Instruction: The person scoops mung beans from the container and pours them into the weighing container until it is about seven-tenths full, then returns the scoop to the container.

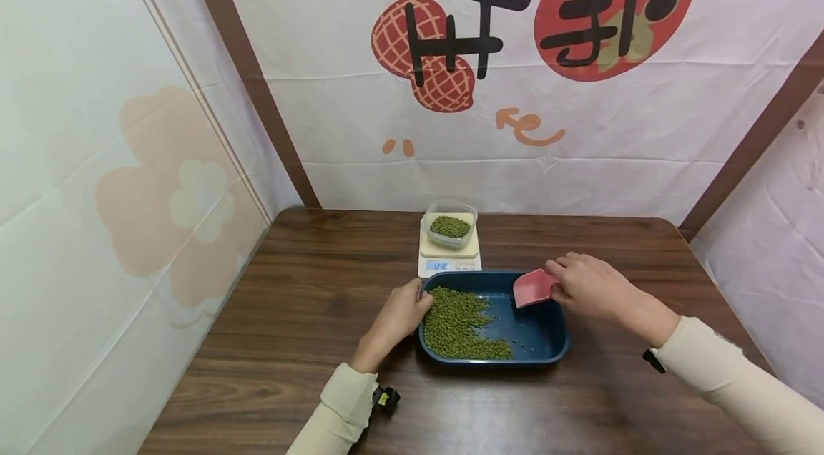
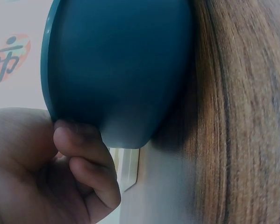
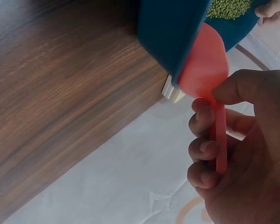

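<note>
A dark blue tray (image 1: 528,349) lies on the table, with green mung beans (image 1: 453,326) heaped over its left part and a few loose ones to the right. My left hand (image 1: 404,308) grips the tray's rim at its back left corner; in the left wrist view the curled fingers (image 2: 90,172) pinch that edge. My right hand (image 1: 589,287) holds a pink scoop (image 1: 533,288) over the tray's back right part. In the right wrist view, the fingers wrap round the scoop's handle (image 3: 221,140), and its bowl overlaps the tray's wall.
Behind the tray stands a white kitchen scale (image 1: 427,267) with a lit display. On it sits a clear plastic container (image 1: 473,220) with some mung beans inside. The brown wooden table (image 1: 309,312) meets a printed cloth backdrop (image 1: 347,133) at the back.
</note>
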`<state>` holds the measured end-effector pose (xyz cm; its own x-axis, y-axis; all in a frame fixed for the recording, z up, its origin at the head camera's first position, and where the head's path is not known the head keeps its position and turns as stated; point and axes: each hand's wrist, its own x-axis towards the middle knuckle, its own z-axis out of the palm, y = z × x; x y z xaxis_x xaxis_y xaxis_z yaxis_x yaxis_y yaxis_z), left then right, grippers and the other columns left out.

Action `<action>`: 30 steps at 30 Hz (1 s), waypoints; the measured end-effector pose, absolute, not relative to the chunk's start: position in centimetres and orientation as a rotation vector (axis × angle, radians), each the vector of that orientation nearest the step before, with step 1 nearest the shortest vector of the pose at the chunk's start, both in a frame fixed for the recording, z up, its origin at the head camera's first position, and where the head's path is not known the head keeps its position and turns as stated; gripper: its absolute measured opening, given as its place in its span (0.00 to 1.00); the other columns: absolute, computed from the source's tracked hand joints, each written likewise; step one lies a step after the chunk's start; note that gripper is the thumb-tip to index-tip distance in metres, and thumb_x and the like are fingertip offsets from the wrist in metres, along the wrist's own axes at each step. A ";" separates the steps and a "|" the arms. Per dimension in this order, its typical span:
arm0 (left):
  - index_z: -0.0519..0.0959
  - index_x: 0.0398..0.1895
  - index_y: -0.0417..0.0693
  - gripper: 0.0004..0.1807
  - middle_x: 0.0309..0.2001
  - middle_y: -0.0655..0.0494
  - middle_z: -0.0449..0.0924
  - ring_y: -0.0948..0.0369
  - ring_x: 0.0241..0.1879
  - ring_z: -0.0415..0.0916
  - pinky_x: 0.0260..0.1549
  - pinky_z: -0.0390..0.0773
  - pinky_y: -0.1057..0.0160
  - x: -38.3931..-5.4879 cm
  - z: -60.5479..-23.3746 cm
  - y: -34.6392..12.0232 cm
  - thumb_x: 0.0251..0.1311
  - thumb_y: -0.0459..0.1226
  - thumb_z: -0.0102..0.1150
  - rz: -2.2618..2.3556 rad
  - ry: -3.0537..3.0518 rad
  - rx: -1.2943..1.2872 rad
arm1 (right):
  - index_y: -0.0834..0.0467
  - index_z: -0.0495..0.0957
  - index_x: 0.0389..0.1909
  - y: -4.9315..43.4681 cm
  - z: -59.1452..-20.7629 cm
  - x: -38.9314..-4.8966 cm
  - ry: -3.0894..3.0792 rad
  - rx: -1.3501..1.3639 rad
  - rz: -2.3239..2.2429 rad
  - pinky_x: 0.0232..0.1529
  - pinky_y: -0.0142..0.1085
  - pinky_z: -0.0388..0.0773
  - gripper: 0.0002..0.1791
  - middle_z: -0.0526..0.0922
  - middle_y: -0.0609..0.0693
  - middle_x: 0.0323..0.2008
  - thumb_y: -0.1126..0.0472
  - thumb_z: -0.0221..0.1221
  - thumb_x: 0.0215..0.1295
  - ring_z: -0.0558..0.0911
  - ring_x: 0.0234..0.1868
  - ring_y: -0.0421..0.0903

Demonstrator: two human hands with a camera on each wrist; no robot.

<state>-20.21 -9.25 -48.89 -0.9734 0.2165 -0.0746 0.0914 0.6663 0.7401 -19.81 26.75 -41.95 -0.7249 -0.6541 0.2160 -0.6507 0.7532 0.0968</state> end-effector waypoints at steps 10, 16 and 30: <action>0.68 0.31 0.49 0.11 0.19 0.59 0.67 0.63 0.14 0.66 0.18 0.66 0.64 -20.3 -49.0 -9.2 0.75 0.38 0.50 1.201 2.733 0.262 | 0.60 0.84 0.41 25.7 -42.5 -19.6 -2.722 1.054 -0.122 0.36 0.43 0.79 0.09 0.83 0.50 0.29 0.64 0.70 0.60 0.76 0.30 0.46; 0.68 0.30 0.50 0.11 0.19 0.59 0.67 0.63 0.14 0.66 0.18 0.66 0.64 -20.4 -49.0 -9.1 0.75 0.38 0.50 1.195 2.737 0.261 | 0.59 0.84 0.37 25.2 -42.7 -19.9 -2.745 1.060 -0.118 0.36 0.43 0.78 0.05 0.84 0.50 0.30 0.64 0.69 0.60 0.75 0.31 0.47; 0.68 0.30 0.49 0.11 0.19 0.59 0.68 0.63 0.14 0.67 0.18 0.67 0.64 -20.3 -49.1 -9.4 0.74 0.37 0.50 1.202 2.734 0.254 | 0.59 0.83 0.34 23.3 -43.1 -20.6 -2.718 1.132 -0.061 0.34 0.41 0.77 0.03 0.80 0.49 0.26 0.64 0.68 0.63 0.74 0.29 0.45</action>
<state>-20.26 -9.38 -49.07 -0.9753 0.2113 -0.0639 0.0958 0.6658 0.7399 -20.60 23.35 -43.06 -0.6882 -0.7067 0.1642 -0.6986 0.7065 0.1130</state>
